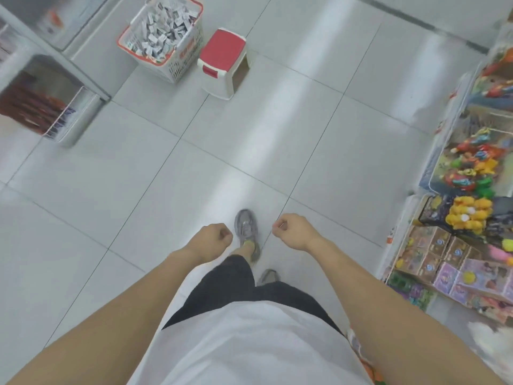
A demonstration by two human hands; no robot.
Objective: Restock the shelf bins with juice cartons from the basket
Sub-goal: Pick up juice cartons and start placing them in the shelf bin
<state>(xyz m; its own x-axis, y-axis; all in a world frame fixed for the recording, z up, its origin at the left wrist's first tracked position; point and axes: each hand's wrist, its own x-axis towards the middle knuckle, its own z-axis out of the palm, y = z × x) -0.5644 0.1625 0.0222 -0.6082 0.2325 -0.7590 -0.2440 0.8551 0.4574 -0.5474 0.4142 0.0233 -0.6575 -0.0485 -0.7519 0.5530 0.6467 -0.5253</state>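
Standing mid-aisle, left hand [213,238] and right hand [293,232] loosely fisted, apart, holding nothing. Basket [163,40] of small cartons [163,29] on floor, upper left of frame, well ahead. Best approach: walk up close, crouch, then grasp cartons. Red-topped stool [223,59] just beside basket, in the way. Shelf bin [47,107] at left; toy shelf [472,190] at right.

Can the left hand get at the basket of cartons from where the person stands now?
Probably not yet: the left hand hangs curled and empty near the body, and the basket sits several floor tiles ahead beside the red stool. Nothing blocks the walk there.
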